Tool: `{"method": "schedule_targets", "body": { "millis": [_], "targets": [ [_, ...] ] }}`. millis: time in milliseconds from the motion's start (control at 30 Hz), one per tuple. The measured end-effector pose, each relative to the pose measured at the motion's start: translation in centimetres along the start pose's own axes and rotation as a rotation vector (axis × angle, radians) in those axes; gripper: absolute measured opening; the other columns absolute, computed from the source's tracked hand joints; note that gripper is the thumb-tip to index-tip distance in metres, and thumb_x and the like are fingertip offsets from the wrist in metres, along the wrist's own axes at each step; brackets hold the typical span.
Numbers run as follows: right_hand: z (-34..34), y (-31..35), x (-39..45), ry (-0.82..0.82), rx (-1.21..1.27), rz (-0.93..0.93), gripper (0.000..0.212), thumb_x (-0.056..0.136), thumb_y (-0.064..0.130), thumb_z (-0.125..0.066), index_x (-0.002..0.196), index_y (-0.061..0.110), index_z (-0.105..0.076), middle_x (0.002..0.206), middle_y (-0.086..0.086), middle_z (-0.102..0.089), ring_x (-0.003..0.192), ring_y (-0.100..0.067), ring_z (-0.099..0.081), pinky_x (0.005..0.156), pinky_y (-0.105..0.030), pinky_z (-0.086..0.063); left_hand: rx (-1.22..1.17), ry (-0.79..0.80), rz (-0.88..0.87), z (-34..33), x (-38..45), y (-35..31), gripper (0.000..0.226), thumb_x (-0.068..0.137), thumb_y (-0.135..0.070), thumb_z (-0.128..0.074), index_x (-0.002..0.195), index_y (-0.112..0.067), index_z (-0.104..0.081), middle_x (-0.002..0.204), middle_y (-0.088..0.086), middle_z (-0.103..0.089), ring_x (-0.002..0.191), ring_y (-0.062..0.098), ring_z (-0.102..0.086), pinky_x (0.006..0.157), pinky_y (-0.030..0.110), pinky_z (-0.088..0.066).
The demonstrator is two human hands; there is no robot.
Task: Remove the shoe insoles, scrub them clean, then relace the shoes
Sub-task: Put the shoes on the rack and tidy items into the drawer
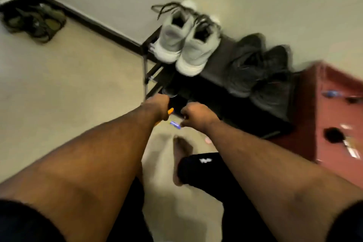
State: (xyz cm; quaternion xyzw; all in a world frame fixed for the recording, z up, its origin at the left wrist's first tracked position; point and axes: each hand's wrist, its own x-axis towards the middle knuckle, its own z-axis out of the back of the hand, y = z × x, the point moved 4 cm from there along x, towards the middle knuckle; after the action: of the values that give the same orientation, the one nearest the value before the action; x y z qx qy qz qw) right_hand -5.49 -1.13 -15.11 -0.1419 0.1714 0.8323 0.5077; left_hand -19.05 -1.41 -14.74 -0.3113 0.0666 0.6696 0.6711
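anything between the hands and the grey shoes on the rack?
Nothing visible. The grey shoes sit exposed on the rack top, beyond both hands. Left hand and right hand are lower, at the rack's front; blur hides what they hold.

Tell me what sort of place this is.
Probably a home entryway or hallway corner: a low black shoe rack against the wall holds grey sneakers and dark shoes, with sandals on the floor.
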Motion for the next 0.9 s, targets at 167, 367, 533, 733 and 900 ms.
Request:
{"method": "schedule_targets", "body": {
  "millis": [167, 367, 533, 733, 900],
  "targets": [
    [12.9, -4.9, -15.2, -0.236, -0.035, -0.172, 0.034, 0.078, 0.035, -0.075, 0.102, 0.012, -0.068, 0.102, -0.009, -0.064, 0.098, -0.027, -0.06, 0.068, -0.03, -0.038, -0.087, -0.23, -0.268, 8.4, -8.7, -15.8, 0.025, 0.079, -0.022, -0.077, 0.082, -0.004, -0.059, 0.092, 0.017, -0.064, 0.091, 0.034, -0.065, 0.066, 0.032, -0.044],
    [17.7, -12.2, -29.0, -0.336, -0.014, -0.378, 0.036, 0.08, 0.035, -0.076, 0.108, 0.013, -0.07, 0.106, -0.009, -0.068, 0.1, -0.026, -0.062, 0.07, -0.028, -0.039, -0.213, -0.287, -0.437, 7.9, -14.1, -29.6, 0.022, 0.079, -0.022, -0.081, 0.084, -0.007, -0.065, 0.087, 0.012, -0.067, 0.081, 0.027, -0.065, 0.066, 0.034, -0.051],
    [14.7, -19.6, -35.8, -0.391, 0.076, -0.574, 0.048, 0.082, 0.037, -0.074, 0.121, 0.01, -0.065, 0.116, -0.008, -0.068, 0.11, -0.027, -0.06, 0.079, -0.028, -0.043, -0.26, -0.2, -0.518, 2.7, -14.5, -37.9, 0.026, 0.077, -0.019, -0.084, 0.09, -0.004, -0.067, 0.093, 0.014, -0.07, 0.086, 0.031, -0.07, 0.078, 0.04, -0.059],
    [10.1, -29.3, -36.3, -0.387, 0.188, -0.639, 0.047, 0.085, 0.031, -0.073, 0.126, 0.011, -0.062, 0.117, -0.006, -0.069, 0.112, -0.024, -0.059, 0.088, -0.03, -0.045, -0.142, -0.196, -0.477, -3.0, -9.1, -45.2, 0.022, 0.089, -0.014, -0.07, 0.106, -0.002, -0.065, 0.109, 0.017, -0.066, 0.095, 0.031, -0.064, 0.075, 0.035, -0.048],
    [5.0, -36.8, -33.9, -0.286, 0.239, -0.652, 0.051, 0.086, 0.027, -0.071, 0.133, 0.013, -0.057, 0.123, -0.006, -0.065, 0.118, -0.023, -0.055, 0.092, -0.028, -0.041, -0.085, -0.208, -0.451, -5.9, -1.7, -48.0, 0.028, 0.094, -0.009, -0.055, 0.122, -0.009, -0.06, 0.125, 0.016, -0.06, 0.113, 0.036, -0.059, 0.086, 0.034, -0.045]
  ]
}}
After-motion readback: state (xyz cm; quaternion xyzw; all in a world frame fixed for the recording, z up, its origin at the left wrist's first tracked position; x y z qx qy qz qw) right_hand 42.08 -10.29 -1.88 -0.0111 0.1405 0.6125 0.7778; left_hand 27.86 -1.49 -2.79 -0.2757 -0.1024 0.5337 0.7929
